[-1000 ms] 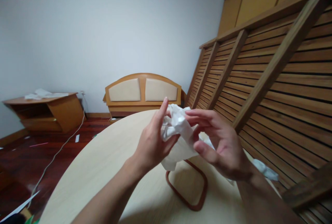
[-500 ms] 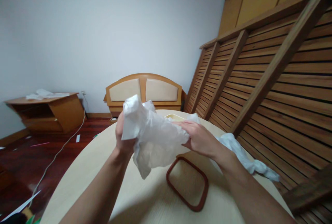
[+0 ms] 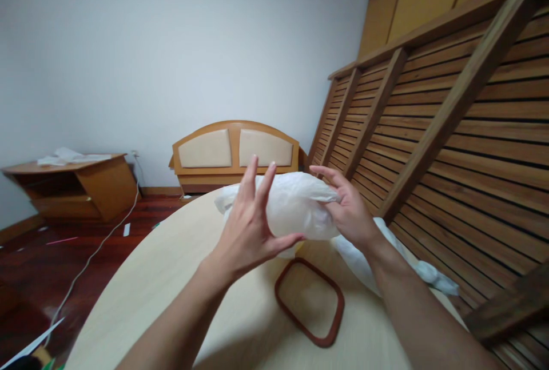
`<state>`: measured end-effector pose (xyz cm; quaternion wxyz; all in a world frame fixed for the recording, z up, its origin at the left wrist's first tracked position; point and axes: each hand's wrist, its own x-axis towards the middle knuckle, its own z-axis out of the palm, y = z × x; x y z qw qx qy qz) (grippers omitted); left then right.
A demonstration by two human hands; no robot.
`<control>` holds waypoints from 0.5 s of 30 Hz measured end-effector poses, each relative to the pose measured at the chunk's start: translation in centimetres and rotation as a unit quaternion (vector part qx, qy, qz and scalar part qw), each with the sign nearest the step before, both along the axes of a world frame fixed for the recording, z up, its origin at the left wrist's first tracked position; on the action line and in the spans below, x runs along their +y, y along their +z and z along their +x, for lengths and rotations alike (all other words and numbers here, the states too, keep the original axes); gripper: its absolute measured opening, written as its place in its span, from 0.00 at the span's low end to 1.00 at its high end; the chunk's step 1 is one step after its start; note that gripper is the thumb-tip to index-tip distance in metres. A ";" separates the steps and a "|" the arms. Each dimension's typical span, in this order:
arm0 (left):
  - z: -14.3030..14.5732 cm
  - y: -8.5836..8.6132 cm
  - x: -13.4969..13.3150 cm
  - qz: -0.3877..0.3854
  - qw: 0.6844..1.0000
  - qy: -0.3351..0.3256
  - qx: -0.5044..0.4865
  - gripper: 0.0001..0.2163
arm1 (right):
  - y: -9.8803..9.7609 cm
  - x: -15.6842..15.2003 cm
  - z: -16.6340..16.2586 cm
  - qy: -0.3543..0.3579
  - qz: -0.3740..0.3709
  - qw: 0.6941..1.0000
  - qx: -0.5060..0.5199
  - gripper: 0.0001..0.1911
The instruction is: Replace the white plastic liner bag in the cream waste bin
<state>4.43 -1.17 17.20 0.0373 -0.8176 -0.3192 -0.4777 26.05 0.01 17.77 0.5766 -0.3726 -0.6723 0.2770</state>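
Note:
A thin white plastic bag [image 3: 300, 204] is held above the round table [image 3: 171, 255]. My right hand [image 3: 349, 210] pinches its right edge between thumb and fingers, with the index finger stretched out. Spread fingers mark my left hand [image 3: 246, 227] as open; it lies along the bag's left side, and whether it touches the plastic I cannot tell. Part of a pale yellowish container [image 3: 291, 251] shows beneath the bag, the rest hidden. Nearer to me, a brown frame with rounded corners [image 3: 279, 287] lies flat on the table.
Another white plastic bag [image 3: 433, 275] lies at the table's right edge, partly behind my right forearm. Slatted wooden panels [image 3: 429, 147] lean along the right. A headboard [image 3: 235, 172] stands beyond the table, and a low cabinet [image 3: 103, 187] is at the left.
My left hand has let go of the bunched bag and spread its fingers. The bag now stretches wider and lies flatter, while my right hand has moved slightly right and up with its edge.

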 end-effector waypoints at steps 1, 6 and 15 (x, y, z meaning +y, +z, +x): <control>0.4 -0.4 0.2 -0.040 0.999 0.005 0.033 0.52 | 0.1 -0.2 -0.2 0.015 -0.005 1.000 0.008 0.28; -0.1 -1.3 2.8 -0.226 0.973 0.028 -0.038 0.34 | 0.1 -0.8 -0.5 0.063 0.043 0.997 0.017 0.30; 0.6 0.1 0.2 -0.244 0.922 -0.185 -0.236 0.27 | -1.1 -2.2 -2.3 0.270 -0.024 0.958 -0.092 0.40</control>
